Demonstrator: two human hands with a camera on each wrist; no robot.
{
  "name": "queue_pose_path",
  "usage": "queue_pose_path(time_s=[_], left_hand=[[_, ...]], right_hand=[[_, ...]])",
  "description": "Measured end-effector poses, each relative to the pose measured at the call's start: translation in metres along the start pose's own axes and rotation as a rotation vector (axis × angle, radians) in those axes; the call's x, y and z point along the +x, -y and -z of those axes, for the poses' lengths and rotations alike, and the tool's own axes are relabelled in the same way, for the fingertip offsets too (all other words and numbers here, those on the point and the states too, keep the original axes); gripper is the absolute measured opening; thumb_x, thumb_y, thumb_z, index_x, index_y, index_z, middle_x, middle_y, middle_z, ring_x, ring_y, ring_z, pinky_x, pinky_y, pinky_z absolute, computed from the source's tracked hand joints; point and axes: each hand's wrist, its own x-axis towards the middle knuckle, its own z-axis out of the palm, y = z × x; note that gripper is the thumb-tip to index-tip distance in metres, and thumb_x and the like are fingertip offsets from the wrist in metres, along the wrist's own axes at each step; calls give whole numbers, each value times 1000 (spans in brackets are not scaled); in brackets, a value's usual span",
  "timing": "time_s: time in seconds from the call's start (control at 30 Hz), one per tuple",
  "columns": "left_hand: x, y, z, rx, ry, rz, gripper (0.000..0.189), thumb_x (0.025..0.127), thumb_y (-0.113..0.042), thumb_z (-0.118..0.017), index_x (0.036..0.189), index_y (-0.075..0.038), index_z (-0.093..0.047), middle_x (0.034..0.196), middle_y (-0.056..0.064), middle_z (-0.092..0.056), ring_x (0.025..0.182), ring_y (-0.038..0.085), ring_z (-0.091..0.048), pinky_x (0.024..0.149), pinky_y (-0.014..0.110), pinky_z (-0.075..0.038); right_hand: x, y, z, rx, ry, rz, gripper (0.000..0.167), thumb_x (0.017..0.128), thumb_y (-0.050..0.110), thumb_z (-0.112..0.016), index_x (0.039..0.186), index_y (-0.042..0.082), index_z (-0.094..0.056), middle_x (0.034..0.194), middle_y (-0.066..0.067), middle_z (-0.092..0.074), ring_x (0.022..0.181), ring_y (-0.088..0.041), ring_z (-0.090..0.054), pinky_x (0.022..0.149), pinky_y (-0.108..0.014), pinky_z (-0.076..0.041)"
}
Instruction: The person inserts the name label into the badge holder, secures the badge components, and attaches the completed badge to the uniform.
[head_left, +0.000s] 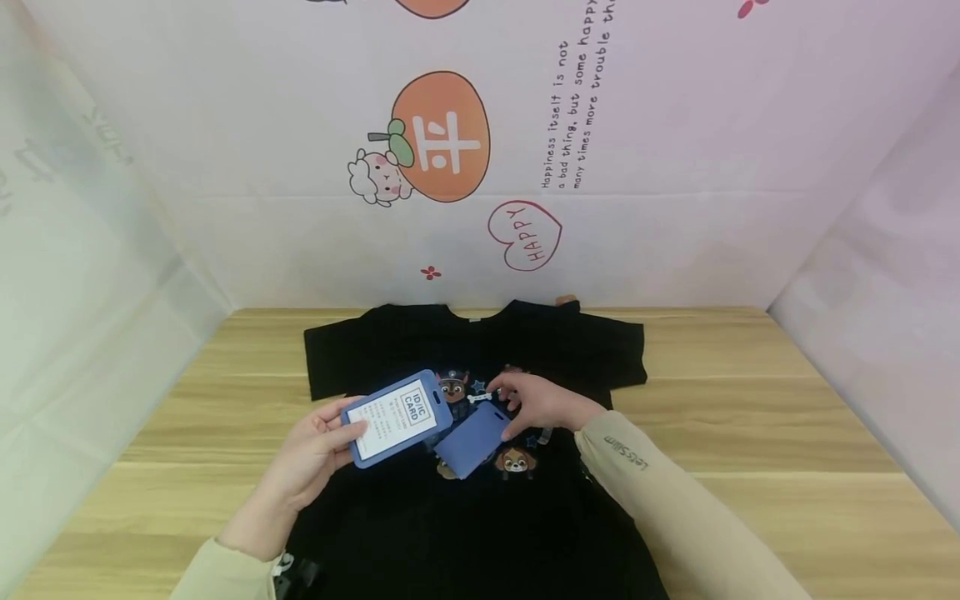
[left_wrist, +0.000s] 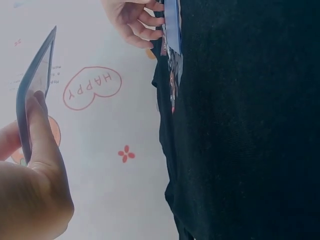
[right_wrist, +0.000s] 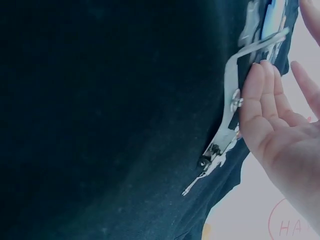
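Observation:
My left hand (head_left: 311,454) holds a blue badge holder (head_left: 396,418) by its left end, thumb over a white insert printed "ID/IC CARD". It is raised and tilted, seen nearly edge-on in the left wrist view. A plain blue badge holder piece (head_left: 471,442) with a slot at its upper right lies on the black T-shirt (head_left: 480,533). Over that piece's right end is my right hand (head_left: 546,403), thumb tip at its edge and index finger reaching past its slot. In the right wrist view its fingers (right_wrist: 270,95) are loosely extended, with the thumb apart from them.
The T-shirt is spread on a wood-grain table (head_left: 750,400), its collar toward the back. Cartoon dogs (head_left: 515,460) are printed on its chest. A white printed cloth (head_left: 300,208) hangs behind and along the sides. A dark object (head_left: 300,575) sits by the left wrist.

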Motion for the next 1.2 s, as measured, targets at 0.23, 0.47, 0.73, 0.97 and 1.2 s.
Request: queue_pose_path(time_s=[0.23,0.47,0.73,0.97,1.2], left_hand=[[-1,-1,-2,-5,-13,5,31,95,-5,-53,125,2,-48,97,-9,-72,88,8,-68,75,25,-56],[0,1,-5,-9,-11,13,32,95,-4,-53,126,3,-46,97,-9,-72,88,8,-68,75,25,-56],[2,3,-9,-8,-6,21,35,95,-4,-53,128,6,-44,98,-8,-72,88,9,-68,76,25,-56],[3,3,-11,-2,-7,29,40,95,-4,-52,131,9,-40,99,-7,-71,89,9,-68,77,25,-56],[4,5,-12,-4,-18,40,42,95,-3,-52,132,9,-38,99,-7,-71,88,9,-68,76,25,-56]], right_hand=[[5,-6,0,-48,13,30,64,70,7,-82,127,12,-54,118,-9,-52,102,-22,-54,87,-37,-50],[11,-9,-2,-123,33,60,65,69,9,-84,127,13,-54,116,-8,-51,99,-21,-51,86,-37,-49],[14,-5,-4,-210,62,65,62,68,11,-85,123,15,-56,115,-9,-50,98,-22,-50,86,-39,-48],[13,-1,-4,-223,63,42,58,67,12,-86,117,19,-56,114,-8,-50,99,-23,-49,87,-41,-47],[13,-2,-7,-180,42,51,62,67,9,-85,117,19,-51,114,-8,-54,100,-23,-54,86,-40,-50]])
